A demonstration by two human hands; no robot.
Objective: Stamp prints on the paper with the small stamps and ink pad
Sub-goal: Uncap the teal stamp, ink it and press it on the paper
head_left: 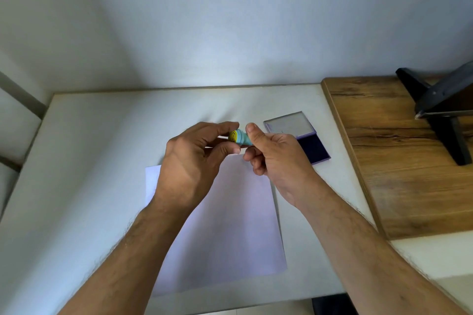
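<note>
A small light-blue stamp (240, 137) with a yellow round end is held sideways above the top edge of the white paper (230, 225). My left hand (194, 158) pinches its yellow end between thumb and fingers. My right hand (273, 158) grips the blue body with curled fingers and thumb. The ink pad (311, 147) lies open to the right of my hands, its dark blue pad facing up and its clear lid (288, 123) folded back. The paper shows no prints where it is visible.
The white table (89, 161) meets a wall at the back. A wooden board (399, 161) adjoins on the right, with a black stand (440, 110) on it.
</note>
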